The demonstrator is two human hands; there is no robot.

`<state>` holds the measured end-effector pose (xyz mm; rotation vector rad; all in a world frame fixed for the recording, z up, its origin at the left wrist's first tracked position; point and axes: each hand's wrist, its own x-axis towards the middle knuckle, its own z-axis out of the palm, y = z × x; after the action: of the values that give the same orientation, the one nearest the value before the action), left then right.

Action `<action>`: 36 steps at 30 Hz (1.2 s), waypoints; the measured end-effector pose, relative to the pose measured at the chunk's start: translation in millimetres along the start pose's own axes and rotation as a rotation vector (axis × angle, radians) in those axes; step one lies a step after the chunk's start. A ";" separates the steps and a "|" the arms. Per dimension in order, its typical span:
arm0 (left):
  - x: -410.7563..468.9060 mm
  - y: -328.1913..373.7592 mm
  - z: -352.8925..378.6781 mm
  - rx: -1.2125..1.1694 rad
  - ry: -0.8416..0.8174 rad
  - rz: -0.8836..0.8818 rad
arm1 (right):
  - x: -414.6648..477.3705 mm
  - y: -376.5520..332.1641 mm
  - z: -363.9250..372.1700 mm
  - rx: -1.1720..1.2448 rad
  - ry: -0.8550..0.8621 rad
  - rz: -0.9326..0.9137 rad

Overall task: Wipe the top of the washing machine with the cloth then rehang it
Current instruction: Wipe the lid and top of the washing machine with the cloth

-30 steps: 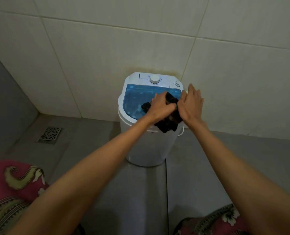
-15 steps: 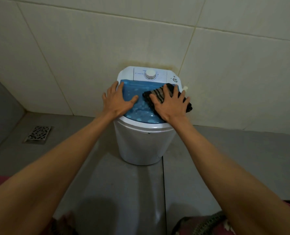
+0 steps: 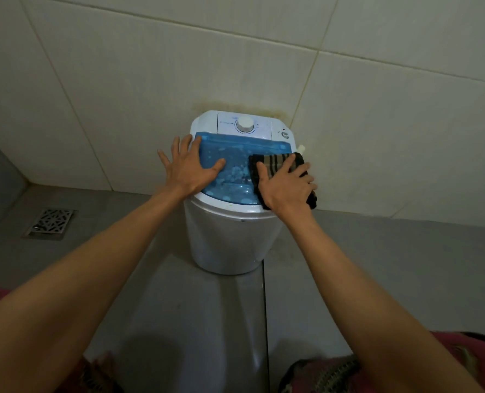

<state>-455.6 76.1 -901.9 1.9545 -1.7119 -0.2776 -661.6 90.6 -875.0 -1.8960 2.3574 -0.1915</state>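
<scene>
A small white washing machine point(image 3: 230, 239) stands on the floor against the tiled wall. Its top has a translucent blue lid point(image 3: 235, 154) and a white control panel with a dial point(image 3: 245, 125) at the back. A dark cloth with tan stripes point(image 3: 275, 163) lies on the right side of the lid and hangs a little over the right rim. My right hand point(image 3: 285, 188) presses flat on the cloth with fingers spread. My left hand point(image 3: 191, 171) rests flat on the lid's left edge, fingers apart, holding nothing.
A metal floor drain point(image 3: 50, 222) sits in the grey floor at the left. Cream wall tiles point(image 3: 122, 80) rise right behind the machine. Pink patterned clothing point(image 3: 462, 355) shows at the bottom corners.
The cloth went from a bunch held by both hands to lying flat under my right hand. My left hand moved to the lid's left edge. The right hand with the cloth slid slightly nearer.
</scene>
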 end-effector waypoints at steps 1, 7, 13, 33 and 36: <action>-0.1 -0.7 -0.1 0.001 -0.006 0.000 | 9.0 -0.9 -1.6 0.006 -0.008 -0.021; 3.0 -1.7 1.4 -0.032 -0.018 0.008 | 79.2 -5.9 -8.2 0.040 -0.053 -0.176; 3.3 -1.9 2.3 -0.070 -0.029 -0.011 | 133.5 -15.1 -18.7 0.198 -0.090 -0.047; 2.3 0.2 2.2 -0.025 -0.010 -0.008 | 138.9 -21.8 -14.3 0.016 -0.010 -0.553; 2.1 1.5 2.3 -0.020 -0.010 -0.008 | 143.6 -28.0 -13.7 0.034 0.020 -0.492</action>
<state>-457.6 73.4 -902.7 1.9495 -1.7018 -0.3067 -667.6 -55.2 -857.8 -2.4288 1.8386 -0.2880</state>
